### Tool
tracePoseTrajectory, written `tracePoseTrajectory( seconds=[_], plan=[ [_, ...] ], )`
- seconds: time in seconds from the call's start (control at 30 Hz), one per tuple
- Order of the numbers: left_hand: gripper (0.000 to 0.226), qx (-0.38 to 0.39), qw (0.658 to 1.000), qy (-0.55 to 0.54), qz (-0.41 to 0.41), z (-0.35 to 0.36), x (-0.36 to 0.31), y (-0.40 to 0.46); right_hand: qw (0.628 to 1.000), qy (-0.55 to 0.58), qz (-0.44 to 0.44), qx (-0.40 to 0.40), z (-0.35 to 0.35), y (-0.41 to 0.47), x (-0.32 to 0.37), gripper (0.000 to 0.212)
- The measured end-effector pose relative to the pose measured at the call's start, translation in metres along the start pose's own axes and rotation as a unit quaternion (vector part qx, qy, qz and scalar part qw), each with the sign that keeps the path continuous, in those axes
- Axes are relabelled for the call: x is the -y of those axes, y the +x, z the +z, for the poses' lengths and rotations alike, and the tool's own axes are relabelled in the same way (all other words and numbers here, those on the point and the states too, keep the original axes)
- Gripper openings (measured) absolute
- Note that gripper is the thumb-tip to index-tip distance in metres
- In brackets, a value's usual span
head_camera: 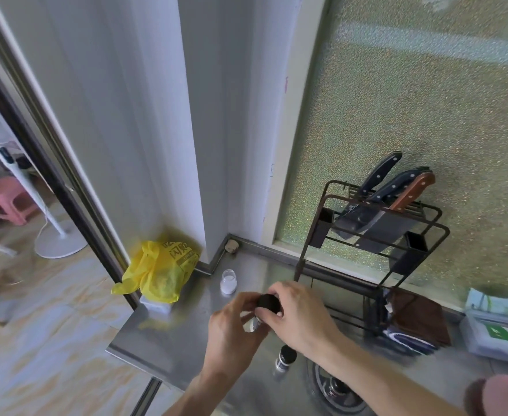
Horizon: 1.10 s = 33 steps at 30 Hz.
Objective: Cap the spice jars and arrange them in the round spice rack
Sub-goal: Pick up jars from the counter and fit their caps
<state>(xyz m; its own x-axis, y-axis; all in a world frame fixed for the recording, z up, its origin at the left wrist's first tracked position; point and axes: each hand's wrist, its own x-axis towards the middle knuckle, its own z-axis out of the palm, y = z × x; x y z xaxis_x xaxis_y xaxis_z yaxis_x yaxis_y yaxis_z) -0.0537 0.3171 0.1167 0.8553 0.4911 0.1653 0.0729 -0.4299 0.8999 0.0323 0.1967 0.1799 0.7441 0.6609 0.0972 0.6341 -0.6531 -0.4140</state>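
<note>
Both hands met above the middle of the steel bench (168, 334); the left hand (231, 328) was curled round a small jar (254, 324) from below, its fingers pressed together around the glass so that only a sliver of the jar showed between palm and thumb; the right hand (300, 313) came in from the right and pinched a black cap (268, 302) between thumb and fingertips, the cap sitting on top of the jar; whether the cap was threaded on or only resting there could not be told.

A second jar with white contents (228, 282) stood upright and uncapped near the back edge of the bench, just right of a yellow plastic bag (159, 271) that sat on a white box (156, 306) at the back left corner; it was apart from both hands.

A third jar with a black cap (285, 358) stood toward the front edge of the bench, below the right wrist and just left of a round metal object (336, 391) at the front, too blurred to name.

A black wire rack (372, 235) stood along the back edge on the right, against the frosted window (426, 115); knives (396, 190) rose from its top; a brown cloth (420, 319) lay at its base; cartons (495, 328) sat at the far right edge.
</note>
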Motion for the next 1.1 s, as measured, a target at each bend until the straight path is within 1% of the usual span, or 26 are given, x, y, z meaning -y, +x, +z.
tracePoseTrajectory(
  seconds=[0.1, 0.2, 0.23, 0.33, 0.4, 0.47, 0.57, 0.67, 0.73, 0.8, 0.87, 0.93, 1.03, 1.1],
  plan=[
    [0.048, -0.023, 0.998, 0.044, -0.027, -0.013, 0.022, 0.010, 0.999, 0.038, 0.002, -0.006, 0.029, 0.016, 0.009, 0.042],
    [0.055, -0.037, 0.993, 0.098, -0.048, -0.024, 0.053, 0.023, 0.996, 0.073, 0.032, 0.035, 0.059, 0.034, 0.012, 0.050],
    [0.055, -0.039, 0.991, 0.116, -0.058, -0.027, 0.065, 0.028, 0.995, 0.074, 0.043, 0.054, 0.070, 0.038, 0.011, 0.049],
    [0.050, -0.047, 0.982, 0.159, -0.091, -0.033, 0.098, 0.039, 0.990, 0.061, 0.073, 0.108, 0.102, 0.048, 0.003, 0.036],
    [0.047, -0.046, 0.974, 0.190, -0.111, -0.034, 0.121, 0.044, 0.985, 0.064, 0.084, 0.136, 0.123, 0.053, -0.004, 0.033],
    [0.043, -0.040, 0.968, 0.211, -0.129, -0.034, 0.143, 0.052, 0.982, 0.060, 0.093, 0.151, 0.142, 0.060, -0.009, 0.036],
    [0.036, -0.026, 0.960, 0.237, -0.145, -0.030, 0.175, 0.065, 0.976, 0.057, 0.117, 0.174, 0.166, 0.071, -0.017, 0.048],
    [0.036, 0.001, 0.953, 0.259, -0.158, -0.027, 0.203, 0.075, 0.967, 0.061, 0.147, 0.199, 0.184, 0.083, -0.025, 0.059],
    [0.037, 0.014, 0.949, 0.264, -0.174, -0.025, 0.215, 0.078, 0.962, 0.064, 0.160, 0.211, 0.191, 0.092, -0.032, 0.055],
    [0.034, 0.027, 0.946, 0.262, -0.188, -0.024, 0.224, 0.076, 0.960, 0.060, 0.169, 0.215, 0.196, 0.101, -0.040, 0.045],
    [0.034, 0.042, 0.945, 0.260, -0.193, -0.023, 0.230, 0.070, 0.958, 0.059, 0.184, 0.213, 0.199, 0.111, -0.048, 0.039],
    [0.046, 0.063, 0.942, 0.261, -0.199, -0.021, 0.230, 0.068, 0.957, 0.059, 0.197, 0.204, 0.200, 0.125, -0.054, 0.040],
    [0.072, 0.075, 0.937, 0.263, -0.215, -0.019, 0.215, 0.078, 0.960, 0.060, 0.210, 0.174, 0.199, 0.158, -0.063, 0.043],
    [0.078, 0.058, 0.947, 0.258, -0.180, -0.014, 0.200, 0.097, 0.961, 0.074, 0.221, 0.149, 0.201, 0.186, -0.069, 0.043]
  ],
)
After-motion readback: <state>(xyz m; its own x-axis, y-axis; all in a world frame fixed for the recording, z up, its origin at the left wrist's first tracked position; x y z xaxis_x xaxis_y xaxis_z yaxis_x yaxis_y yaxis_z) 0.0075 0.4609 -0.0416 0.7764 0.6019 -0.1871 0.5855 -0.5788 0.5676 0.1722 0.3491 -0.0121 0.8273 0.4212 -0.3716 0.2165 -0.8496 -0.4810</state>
